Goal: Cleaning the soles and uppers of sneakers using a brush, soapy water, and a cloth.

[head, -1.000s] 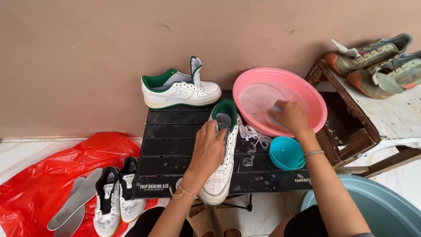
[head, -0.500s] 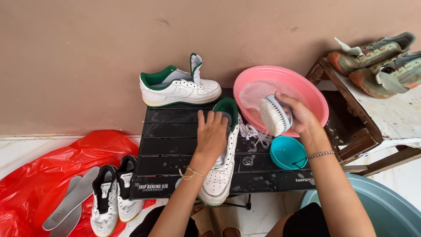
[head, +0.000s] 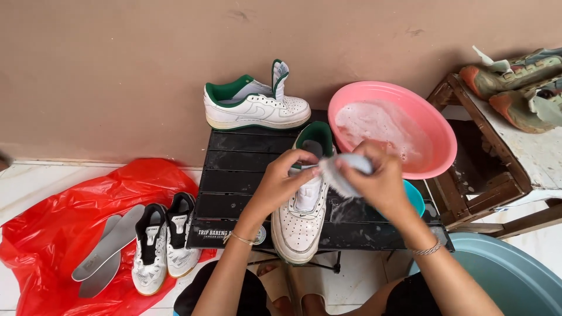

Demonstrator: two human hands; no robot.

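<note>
A white shoe with green lining [head: 301, 219] lies lengthwise on the black slatted table [head: 234, 175], toe toward the person, heel near the far edge. The left hand [head: 281, 181] grips its upper by the collar, fingers curled over the edge. The right hand [head: 377, 181] is clenched around a brush [head: 339, 172] (pale handle, white bristles, somewhat blurred), pressing the bristles against the shoe's opening right beside the left fingers. Its mate [head: 254, 105] stands sideways at the table's back edge, tongue up. A pink basin [head: 436, 131] of sudsy water sits just right of the shoe, and a small teal bowl [head: 414, 198] peeks out under the right wrist. On the floor to the left, a red plastic bag [head: 52, 234] carries two black-and-white sneakers [head: 161, 243] and grey insoles [head: 105, 251]. Worn shoes [head: 518, 88] rest on a wooden stool [head: 468, 175] at far right.
</note>
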